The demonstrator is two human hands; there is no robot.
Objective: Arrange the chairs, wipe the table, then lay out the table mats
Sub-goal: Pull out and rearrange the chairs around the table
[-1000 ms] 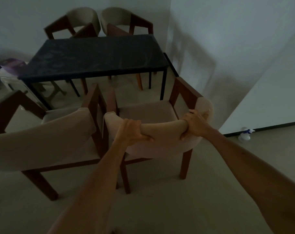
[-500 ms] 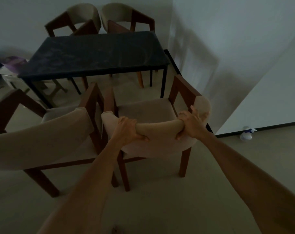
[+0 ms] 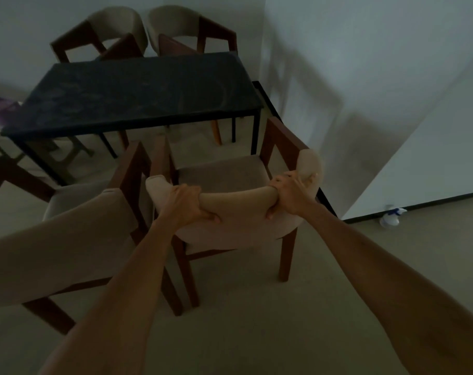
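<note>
Dim light fills a corner room with pale walls and a beige floor (image 3: 257, 334). Both hands hold the curved padded backrest of the near chair (image 3: 230, 177): the left hand (image 3: 188, 203) grips its left part, fingers wrapped over the top and thumb below; the right hand (image 3: 290, 194) clasps its right part the same way. This chair faces the dark table (image 3: 138, 96), seat toward the long edge, near but apart. Another chair (image 3: 67, 231) stands just beside it on the left. Two chairs (image 3: 159, 28) stand behind the table. A spray bottle (image 3: 390, 216) lies by the wall.
</note>
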